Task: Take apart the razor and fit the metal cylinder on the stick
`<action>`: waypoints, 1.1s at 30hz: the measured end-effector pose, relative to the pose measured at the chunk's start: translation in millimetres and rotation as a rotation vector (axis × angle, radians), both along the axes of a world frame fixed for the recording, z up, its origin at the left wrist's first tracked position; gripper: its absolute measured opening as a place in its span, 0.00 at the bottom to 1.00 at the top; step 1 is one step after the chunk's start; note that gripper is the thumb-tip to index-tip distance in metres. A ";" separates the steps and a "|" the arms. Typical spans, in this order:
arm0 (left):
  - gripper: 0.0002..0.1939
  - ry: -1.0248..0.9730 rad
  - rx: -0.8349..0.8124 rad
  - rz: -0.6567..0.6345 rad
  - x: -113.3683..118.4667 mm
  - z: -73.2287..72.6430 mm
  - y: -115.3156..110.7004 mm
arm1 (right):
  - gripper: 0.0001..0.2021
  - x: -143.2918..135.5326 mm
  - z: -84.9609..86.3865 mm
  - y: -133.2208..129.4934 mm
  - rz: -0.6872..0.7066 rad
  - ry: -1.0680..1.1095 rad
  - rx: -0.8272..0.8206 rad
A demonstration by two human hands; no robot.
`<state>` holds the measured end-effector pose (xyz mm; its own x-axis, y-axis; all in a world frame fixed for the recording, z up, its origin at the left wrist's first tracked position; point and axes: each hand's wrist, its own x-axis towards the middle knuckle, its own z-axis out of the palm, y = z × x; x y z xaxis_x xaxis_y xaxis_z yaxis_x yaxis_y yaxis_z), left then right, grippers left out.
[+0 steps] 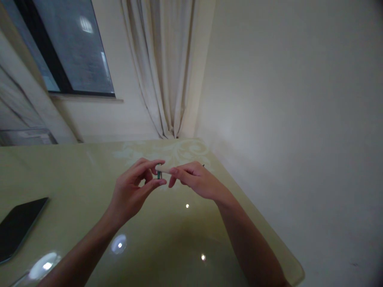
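**While L hand [130,191] gripped small green piece [159,174], R hand [196,180] held pale stick [164,169]**

As both hands met above the table [149,255], items stood as follows:

- L hand: narrow, thumb below and index above, w/ small green piece pinched upright btwn fingertips.
- R hand: closed, thumb and fingers on one end of pale stick; other end pointed L, at upper part of small green piece. Contact btwn the two: can't tell.
- Small green piece: off the surface, mid-table, btwn the hands.
- Table: glossy, yellow-green, w/ pale scroll pattern at far R corner and light reflections at near side.
- Dark flat slab [19,227], 1 pc.: on table, near L, well apart from L hand.
- Clear box-like item [28,136]: far L, by table edge; contents unclear.
- Bkgd.: window [80,52] w/ dark frame, far L; lt.-colored curtains [161,67], far L and far ctr.; plain wall [287,119], R.
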<state>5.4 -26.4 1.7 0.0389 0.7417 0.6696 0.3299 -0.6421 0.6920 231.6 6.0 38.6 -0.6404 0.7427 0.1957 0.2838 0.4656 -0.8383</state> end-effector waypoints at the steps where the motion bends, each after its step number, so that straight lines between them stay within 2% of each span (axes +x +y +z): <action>1: 0.19 -0.001 0.003 -0.002 0.3 -0.5 0.1 | 0.29 -0.7 -0.3 -0.3 0.001 0.003 0.002; 6: 0.18 -0.048 0.003 0.001 0.6 -0.8 1.2 | 0.28 -1.5 -0.4 0.1 -0.102 0.003 0.057; 11: 0.19 -0.037 -0.024 -0.020 -0.7 0.7 1.1 | 0.29 -2.0 0.6 -0.4 -0.022 0.013 0.027; 14: 0.18 -0.056 -0.024 -0.008 -0.9 -0.3 1.2 | 0.29 -2.2 0.0 0.1 -0.094 -0.007 0.066; 19: 0.18 -0.060 -0.051 -0.015 3.1 -6.6 1.6 | 0.31 -9.7 -1.0 -5.6 -0.118 -0.034 0.119; 22: 0.17 -0.056 -0.051 0.000 3.1 -9.4 1.8 | 0.31 -15.3 0.1 -11.5 -0.214 -0.067 0.193; 26: 0.19 -0.033 -0.064 0.006 -1.6 -6.1 -0.8 | 0.27 -14.6 3.0 -15.0 -0.154 -0.050 0.195; 30: 0.18 -0.005 -0.079 0.039 -5.7 -6.4 -1.3 | 0.22 2.6 -0.7 -0.3 -0.234 -0.038 0.270; 33: 0.19 0.025 -0.144 0.029 0.5 -20.3 8.4 | 0.19 30.8 -13.7 28.2 -0.335 -0.029 0.290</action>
